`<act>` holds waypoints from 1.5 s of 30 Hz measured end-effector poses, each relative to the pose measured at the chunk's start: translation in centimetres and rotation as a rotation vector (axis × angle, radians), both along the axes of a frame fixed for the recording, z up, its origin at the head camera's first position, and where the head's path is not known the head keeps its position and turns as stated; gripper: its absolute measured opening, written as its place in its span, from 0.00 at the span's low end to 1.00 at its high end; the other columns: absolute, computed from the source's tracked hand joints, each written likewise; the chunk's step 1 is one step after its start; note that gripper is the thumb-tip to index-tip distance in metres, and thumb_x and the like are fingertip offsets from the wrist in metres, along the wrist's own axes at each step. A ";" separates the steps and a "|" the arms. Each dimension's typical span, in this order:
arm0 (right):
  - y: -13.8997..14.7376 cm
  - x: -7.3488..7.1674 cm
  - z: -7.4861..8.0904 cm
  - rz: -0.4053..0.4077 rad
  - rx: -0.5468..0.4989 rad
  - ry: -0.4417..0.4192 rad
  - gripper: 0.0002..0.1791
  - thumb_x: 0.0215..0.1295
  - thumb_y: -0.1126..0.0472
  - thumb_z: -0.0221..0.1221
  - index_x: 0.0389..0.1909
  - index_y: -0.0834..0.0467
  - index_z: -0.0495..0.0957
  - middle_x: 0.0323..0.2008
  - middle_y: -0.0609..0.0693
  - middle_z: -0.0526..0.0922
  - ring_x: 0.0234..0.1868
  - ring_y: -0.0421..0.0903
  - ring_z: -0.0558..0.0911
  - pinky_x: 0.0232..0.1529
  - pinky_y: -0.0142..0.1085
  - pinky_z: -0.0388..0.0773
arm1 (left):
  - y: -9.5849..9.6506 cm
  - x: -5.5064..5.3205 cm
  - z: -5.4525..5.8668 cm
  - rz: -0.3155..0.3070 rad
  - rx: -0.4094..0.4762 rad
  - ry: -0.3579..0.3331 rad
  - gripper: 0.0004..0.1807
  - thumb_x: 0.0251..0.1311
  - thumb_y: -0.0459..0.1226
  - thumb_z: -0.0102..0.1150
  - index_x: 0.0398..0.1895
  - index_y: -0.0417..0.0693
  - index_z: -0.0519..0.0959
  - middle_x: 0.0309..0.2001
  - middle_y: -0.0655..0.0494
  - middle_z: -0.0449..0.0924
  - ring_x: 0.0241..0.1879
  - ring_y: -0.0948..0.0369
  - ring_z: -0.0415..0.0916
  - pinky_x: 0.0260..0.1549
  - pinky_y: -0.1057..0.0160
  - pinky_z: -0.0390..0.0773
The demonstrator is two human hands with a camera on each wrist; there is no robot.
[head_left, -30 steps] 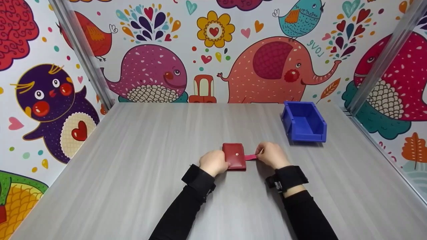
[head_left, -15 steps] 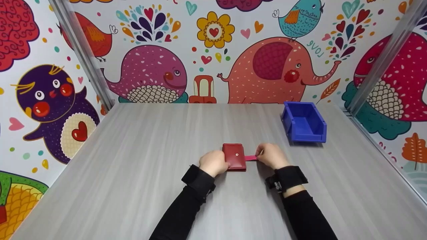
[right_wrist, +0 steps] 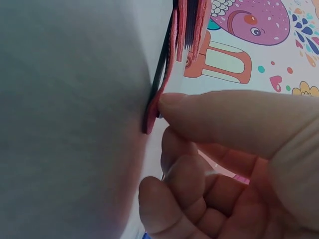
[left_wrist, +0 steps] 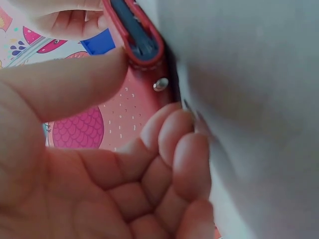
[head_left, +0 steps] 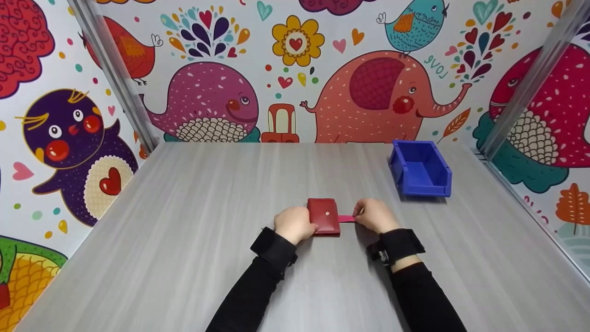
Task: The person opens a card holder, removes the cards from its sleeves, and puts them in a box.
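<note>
A small dark-red wallet point(head_left: 324, 216) lies on the table between both hands, its front showing a round metal snap point(left_wrist: 160, 84). From its right side a pink strap point(head_left: 346, 218) sticks out. My left hand point(head_left: 295, 224) holds the wallet at its left edge, thumb against the folded side and fingers curled near the snap in the left wrist view. My right hand point(head_left: 377, 216) pinches the strap near its free end. In the right wrist view the thumb point(right_wrist: 214, 114) lies on the strap, and the wallet's layered edge point(right_wrist: 187, 30) shows above.
A blue open-front bin point(head_left: 421, 170) stands at the back right of the grey table point(head_left: 207, 193), beyond the right hand. Walls printed with cartoon animals rise behind and at the sides, with metal posts point(head_left: 115, 78) at the corners. Each wrist wears a black strap.
</note>
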State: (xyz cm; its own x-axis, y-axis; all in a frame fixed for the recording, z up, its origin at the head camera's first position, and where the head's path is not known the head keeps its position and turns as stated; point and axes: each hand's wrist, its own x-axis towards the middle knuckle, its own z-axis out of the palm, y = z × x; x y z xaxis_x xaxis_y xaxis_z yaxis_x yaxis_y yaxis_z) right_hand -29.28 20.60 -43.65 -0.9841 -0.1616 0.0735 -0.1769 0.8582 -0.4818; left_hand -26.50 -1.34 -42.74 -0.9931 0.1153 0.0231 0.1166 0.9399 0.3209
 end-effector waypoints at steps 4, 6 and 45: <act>0.0 0.0 0.0 0.002 -0.003 -0.003 0.03 0.49 0.70 0.63 0.24 0.59 0.81 0.22 0.49 0.77 0.26 0.47 0.75 0.30 0.40 0.71 | 0.2 0.1 -0.1 0.021 0.028 0.080 0.15 0.52 0.48 0.70 0.29 0.45 0.82 0.31 0.49 0.83 0.34 0.50 0.81 0.31 0.49 0.78; 0.0 0.0 0.0 0.002 0.001 -0.006 0.03 0.50 0.70 0.63 0.25 0.59 0.81 0.22 0.49 0.77 0.26 0.47 0.75 0.30 0.40 0.71 | 0.3 0.1 0.0 0.019 0.040 0.114 0.15 0.51 0.47 0.70 0.29 0.45 0.82 0.30 0.50 0.82 0.34 0.49 0.81 0.30 0.49 0.78; -0.1 0.0 0.2 -0.010 -0.006 -0.012 0.02 0.48 0.69 0.62 0.24 0.59 0.82 0.20 0.47 0.77 0.25 0.47 0.74 0.30 0.39 0.71 | 6.3 1.5 -1.0 -0.048 -0.321 0.413 0.26 0.44 0.56 0.73 0.36 0.44 0.83 0.33 0.51 0.76 0.36 0.52 0.75 0.36 0.54 0.71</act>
State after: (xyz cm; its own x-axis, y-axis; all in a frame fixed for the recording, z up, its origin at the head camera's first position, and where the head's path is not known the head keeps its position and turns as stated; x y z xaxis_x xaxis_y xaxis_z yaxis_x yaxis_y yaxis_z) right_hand -29.31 20.53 -43.50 -0.9864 -0.1516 0.0631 -0.1630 0.8571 -0.4888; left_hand -25.00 5.01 -43.78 -0.9019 0.2267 0.3678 0.2183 0.9737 -0.0648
